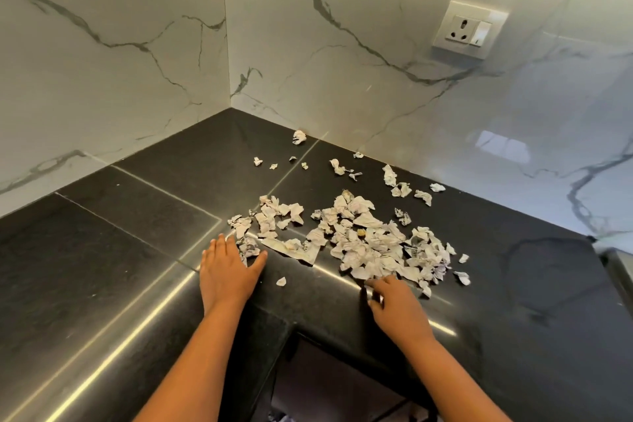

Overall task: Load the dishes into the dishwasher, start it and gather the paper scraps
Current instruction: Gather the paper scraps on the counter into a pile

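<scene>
Head view: the left hand [230, 267] is lying flat on the dark counter [130, 236], fingers straight, tips touching the paper scraps [370, 243]. The right hand [397, 305] is sitting loose and empty at their near edge. Hands are sitting apart, one loose scrap [281, 281] lying between them. Best play, I'd say: sweeping flat palms inward, then fetching the strays [299, 137] beyond the fingertips.

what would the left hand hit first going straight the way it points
Likely the small cluster of paper scraps just past the left hand, which its fingertips seem nearly touching.
</scene>
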Demonstrator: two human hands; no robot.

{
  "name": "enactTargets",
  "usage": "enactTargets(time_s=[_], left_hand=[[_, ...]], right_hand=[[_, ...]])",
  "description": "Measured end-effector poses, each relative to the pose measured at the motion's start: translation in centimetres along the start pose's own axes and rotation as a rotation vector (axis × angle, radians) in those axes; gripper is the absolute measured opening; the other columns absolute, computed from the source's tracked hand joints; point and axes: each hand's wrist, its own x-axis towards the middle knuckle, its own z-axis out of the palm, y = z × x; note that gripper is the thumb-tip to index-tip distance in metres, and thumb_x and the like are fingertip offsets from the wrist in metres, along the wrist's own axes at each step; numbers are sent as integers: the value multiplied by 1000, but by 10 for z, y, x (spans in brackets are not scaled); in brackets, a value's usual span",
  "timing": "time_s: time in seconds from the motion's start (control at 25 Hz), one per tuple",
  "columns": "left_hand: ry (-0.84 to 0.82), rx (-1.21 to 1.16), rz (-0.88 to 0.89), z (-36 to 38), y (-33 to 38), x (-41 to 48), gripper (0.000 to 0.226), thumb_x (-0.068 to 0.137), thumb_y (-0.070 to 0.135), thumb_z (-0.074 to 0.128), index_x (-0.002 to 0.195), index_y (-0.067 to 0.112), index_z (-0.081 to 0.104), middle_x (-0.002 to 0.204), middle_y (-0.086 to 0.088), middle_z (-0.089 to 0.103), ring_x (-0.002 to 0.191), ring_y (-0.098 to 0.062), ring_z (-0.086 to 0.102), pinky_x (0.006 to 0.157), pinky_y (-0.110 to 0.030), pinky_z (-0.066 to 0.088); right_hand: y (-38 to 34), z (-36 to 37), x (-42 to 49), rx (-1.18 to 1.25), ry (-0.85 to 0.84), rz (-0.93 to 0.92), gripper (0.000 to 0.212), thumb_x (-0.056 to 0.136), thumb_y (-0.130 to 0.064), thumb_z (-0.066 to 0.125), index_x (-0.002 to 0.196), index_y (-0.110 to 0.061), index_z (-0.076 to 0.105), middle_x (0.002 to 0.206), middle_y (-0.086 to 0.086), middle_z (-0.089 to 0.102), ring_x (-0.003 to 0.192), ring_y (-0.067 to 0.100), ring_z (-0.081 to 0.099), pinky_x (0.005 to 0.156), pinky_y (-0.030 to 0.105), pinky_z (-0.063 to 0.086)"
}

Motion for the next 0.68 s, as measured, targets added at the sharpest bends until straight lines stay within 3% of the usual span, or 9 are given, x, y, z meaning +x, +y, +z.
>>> enactTargets(time_s=[0.2, 0.28, 0.36, 0.44, 0.56, 0.68], left_hand=[[-62, 131, -2, 5, -1, 1, 93, 84, 73, 25, 149, 8, 13, 157, -8, 16, 145, -22, 12, 119, -37, 8], [-71, 165, -6, 6, 0, 0, 95, 83, 75, 19, 150, 8, 9, 158, -9, 12, 146, -22, 10, 119, -37, 8], [-75, 190, -14, 5, 5, 2, 97, 81, 77, 16, 150, 9, 8, 158, -8, 11, 146, -23, 9, 119, -38, 10], [-90, 183, -70, 2, 14, 8, 101, 78, 79, 15, 150, 8, 9, 158, -9, 10, 146, -26, 8, 119, -40, 10], [-120, 147, -128, 7, 48, 13, 107, 74, 81, 12, 149, 5, 5, 157, -15, 6, 145, -31, 4, 118, -42, 5], [-197, 165, 88, 30, 93, 11, 102, 79, 79, 14, 149, 7, -4, 157, -14, -1, 146, -28, 0, 118, -40, 1]], right_hand=[[49, -23, -1, 32, -105, 2, 30, 84, -10, 50, 104, -23, 69, 105, -6, 59, 98, 11, 55, 85, 26, 47], [78, -35, -5, 89, 20, 78, 26, 83, -12, 58, 106, -20, 69, 104, -4, 61, 97, 13, 57, 86, 25, 46], [113, -52, -5, 184, 197, 272, 27, 78, -12, 69, 105, -12, 69, 98, 3, 61, 93, 20, 61, 84, 29, 45], [138, -62, 1, 209, 203, 413, 43, 69, -16, 80, 108, -6, 67, 93, 6, 55, 88, 24, 59, 80, 30, 43], [134, -59, 20, 235, 111, 366, 50, 66, -20, 82, 111, -9, 64, 92, 4, 53, 82, 16, 50, 69, 23, 36], [104, -45, 42, 275, 47, 211, 46, 70, -19, 79, 111, -9, 62, 101, 4, 60, 87, 15, 52, 71, 21, 35]])
